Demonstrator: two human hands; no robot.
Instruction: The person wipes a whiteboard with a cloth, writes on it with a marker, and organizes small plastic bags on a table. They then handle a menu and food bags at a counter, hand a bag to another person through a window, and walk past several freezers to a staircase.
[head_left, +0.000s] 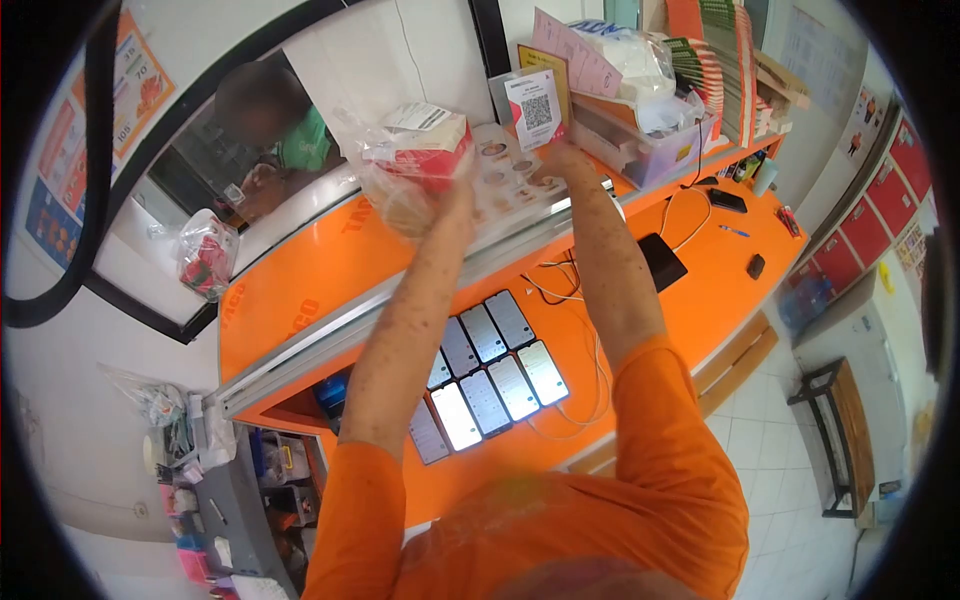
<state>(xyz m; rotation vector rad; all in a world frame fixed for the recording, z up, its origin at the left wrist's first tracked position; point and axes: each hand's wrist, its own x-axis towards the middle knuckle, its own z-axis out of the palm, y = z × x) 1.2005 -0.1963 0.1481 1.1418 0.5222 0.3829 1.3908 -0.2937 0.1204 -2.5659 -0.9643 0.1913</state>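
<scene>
A red-and-white box (430, 150) with a paper slip on top sits in a clear plastic bag (385, 190) on the raised counter. My left hand (456, 196) is at the bag's right side and appears closed on it, though the fingers are blurred and partly hidden. My right hand (566, 165) is over the printed menu sheet (505, 180), just below the QR code stand (537, 110). Its fingers point left and are too blurred to show whether they grip anything.
Several lit phones (487, 400) lie in two rows on the lower orange desk (570, 440), with cables beside them. A dark tablet (660, 262) lies to the right. A plastic bin (640, 145) stands at the back. Another person (290, 140) is beyond the window opening.
</scene>
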